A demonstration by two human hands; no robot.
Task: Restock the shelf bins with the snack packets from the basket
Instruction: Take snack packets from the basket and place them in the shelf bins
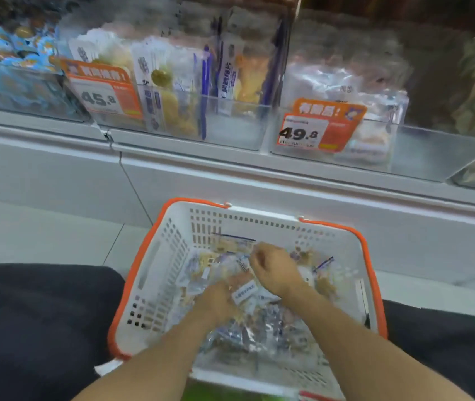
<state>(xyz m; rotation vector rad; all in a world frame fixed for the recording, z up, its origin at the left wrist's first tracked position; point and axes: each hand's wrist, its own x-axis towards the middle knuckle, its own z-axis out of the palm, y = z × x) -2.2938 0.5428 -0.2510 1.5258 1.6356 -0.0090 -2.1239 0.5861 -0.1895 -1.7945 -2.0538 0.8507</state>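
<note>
Basket (155,273), white, orange-rimmed: we have both hands among its snack packets (259,334), left hand (216,302) and right hand (277,270) each with fingers curled on packets.

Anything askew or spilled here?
Nothing spilled. The small clear snack packets lie in a loose heap inside the white orange-rimmed plastic basket. The orange 49.8 price tag hangs tilted on its clear shelf bin.

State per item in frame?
White plastic basket with orange rim: on floor, packets inside.
Clear-wrapped snack packets: loose pile in basket.
Left hand: gripping packets.
Right hand: fingers curled on a packet.
Clear middle shelf bin: partly filled.
</note>
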